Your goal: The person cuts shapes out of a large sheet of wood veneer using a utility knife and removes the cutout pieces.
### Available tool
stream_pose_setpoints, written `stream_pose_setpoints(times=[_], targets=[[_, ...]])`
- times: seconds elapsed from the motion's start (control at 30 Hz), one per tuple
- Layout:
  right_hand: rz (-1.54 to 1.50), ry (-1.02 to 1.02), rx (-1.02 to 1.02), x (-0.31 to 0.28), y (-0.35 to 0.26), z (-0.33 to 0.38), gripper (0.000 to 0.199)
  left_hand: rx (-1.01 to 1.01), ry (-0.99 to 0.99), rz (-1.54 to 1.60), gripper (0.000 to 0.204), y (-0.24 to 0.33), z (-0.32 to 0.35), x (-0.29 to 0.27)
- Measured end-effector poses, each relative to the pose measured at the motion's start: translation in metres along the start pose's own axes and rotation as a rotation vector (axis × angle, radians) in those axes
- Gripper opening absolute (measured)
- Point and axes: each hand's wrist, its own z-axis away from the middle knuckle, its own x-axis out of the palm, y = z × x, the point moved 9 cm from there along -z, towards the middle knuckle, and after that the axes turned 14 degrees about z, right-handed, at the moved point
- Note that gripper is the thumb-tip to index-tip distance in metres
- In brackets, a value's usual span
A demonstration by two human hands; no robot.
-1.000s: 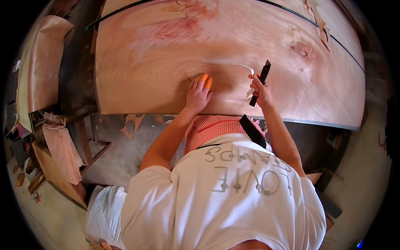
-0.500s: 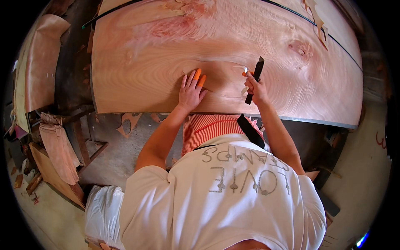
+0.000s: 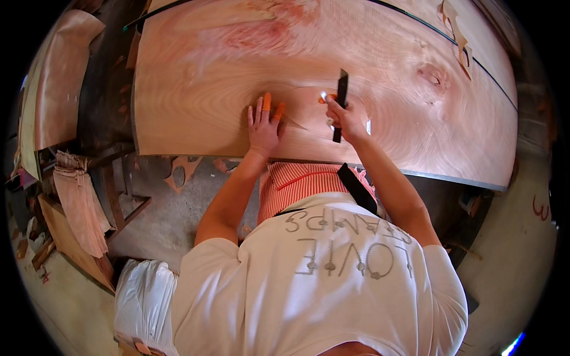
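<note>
A broad sheet of reddish wood veneer (image 3: 196, 107) with swirling grain lies in front of me. My left hand (image 3: 265, 130) rests flat on it, fingers spread, two of them wearing orange finger cots (image 3: 266, 102). To its right, my right hand (image 3: 350, 118) is closed around a flat black knife-like tool (image 3: 342, 88) with a slanted end, held upright over the sheet. A small white strip (image 3: 323, 95) shows at its fingertips, partly hidden. Between and under the hands is a rounded, darker veneer patch (image 3: 303, 107), with a bright sliver along its right side.
Dark straps (image 3: 415, 22) cross the far part of the sheet, and a torn veneer scrap (image 3: 456, 35) lies at far right. Veneer pieces (image 3: 62, 89) stand on the left. A white plastic-wrapped bundle (image 3: 144, 299) sits at lower left. Scraps (image 3: 184, 169) lie below the near edge.
My right hand has moved left over the patch, turning the black tool more upright. My left hand has shifted slightly left and stays on the veneer.
</note>
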Motion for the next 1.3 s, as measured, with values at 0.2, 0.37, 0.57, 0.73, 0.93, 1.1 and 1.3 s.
stream_pose_setpoints(times=[0.2,0.37,0.57,0.73,0.93,1.1,1.3], targets=[[0.067,-0.107,0.043,0.074,0.002,-0.040,0.023,-0.037,0.072,0.081,0.049,-0.011,0.003,-0.023],[0.424,0.042,0.229,0.063,0.070,-0.056,0.025,-0.098,0.012,0.057,0.047,-0.016,0.001,-0.024],[0.604,0.077,0.130,0.061,0.075,-0.065,0.025,-0.176,0.157,0.100,0.050,-0.028,0.006,-0.037],[0.678,0.093,0.064,0.058,0.073,-0.068,0.027,-0.012,-0.126,0.007,0.054,-0.018,-0.003,-0.018],[0.656,-0.104,0.043,0.062,0.062,-0.038,0.024,0.000,-0.205,-0.059,0.058,-0.018,-0.004,-0.017],[0.839,-0.048,0.109,0.007,0.032,-0.033,0.021,-0.001,-0.222,-0.093,0.058,-0.013,-0.008,-0.021],[-0.039,0.139,0.195,-0.037,0.050,-0.024,0.020,0.062,-0.010,0.009,0.056,0.002,-0.024,-0.029]])
